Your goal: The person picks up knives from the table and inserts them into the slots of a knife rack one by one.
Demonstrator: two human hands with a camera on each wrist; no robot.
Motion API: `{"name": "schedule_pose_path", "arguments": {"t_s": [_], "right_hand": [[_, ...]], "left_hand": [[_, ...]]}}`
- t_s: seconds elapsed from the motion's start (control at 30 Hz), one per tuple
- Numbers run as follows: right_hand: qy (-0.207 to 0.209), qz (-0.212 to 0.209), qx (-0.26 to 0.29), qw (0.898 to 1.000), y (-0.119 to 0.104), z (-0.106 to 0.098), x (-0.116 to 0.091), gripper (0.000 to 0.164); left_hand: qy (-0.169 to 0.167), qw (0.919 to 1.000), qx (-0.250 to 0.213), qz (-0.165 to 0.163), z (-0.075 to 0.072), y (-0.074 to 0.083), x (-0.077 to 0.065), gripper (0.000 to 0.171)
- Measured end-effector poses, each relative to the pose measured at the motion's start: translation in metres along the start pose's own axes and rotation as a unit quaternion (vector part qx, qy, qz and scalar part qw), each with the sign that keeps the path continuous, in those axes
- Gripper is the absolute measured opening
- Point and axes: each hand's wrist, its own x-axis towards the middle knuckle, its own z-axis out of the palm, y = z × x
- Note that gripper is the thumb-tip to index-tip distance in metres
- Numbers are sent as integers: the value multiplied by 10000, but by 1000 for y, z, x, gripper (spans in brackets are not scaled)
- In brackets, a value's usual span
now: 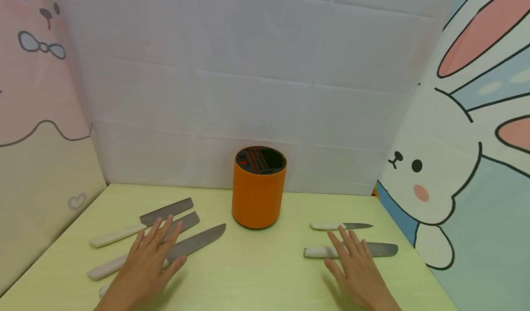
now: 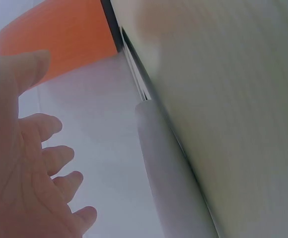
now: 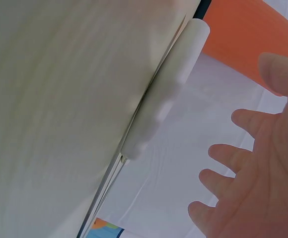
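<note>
My left hand (image 1: 145,267) hovers with spread fingers over three pale-handled knives on the left of the table. The farthest is a cleaver-like knife (image 1: 167,211); a second broad-bladed knife (image 1: 108,267) lies partly under my fingers. The nearest, a chef's knife (image 1: 200,241), has its handle mostly hidden by my hand. On the right, my right hand (image 1: 358,272), fingers also spread, overlaps a square-ended knife (image 1: 383,249). Just beyond its fingertips lies a paring knife (image 1: 327,226). Both wrist views show empty palms beside a white knife handle (image 2: 171,173).
An orange round knife block (image 1: 257,198) with a dark slotted top stands upright at the back middle of the pale table (image 1: 256,274). A white cloth wall (image 1: 248,71) rises behind it. Cartoon-printed panels (image 1: 447,187) flank both sides.
</note>
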Motion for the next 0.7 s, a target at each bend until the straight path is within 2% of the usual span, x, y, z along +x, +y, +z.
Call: {"name": "schedule_pose_path", "arguments": {"t_s": [0.37, 0.7], "right_hand": [[280, -120, -59, 9995, 3, 4, -6, 61], [117, -202, -48, 9997, 6, -1, -2, 67]], "left_hand": [[-38, 10000, 27, -5, 1, 1, 0, 84], [-80, 9999, -59, -12, -1, -2, 2, 83]]}}
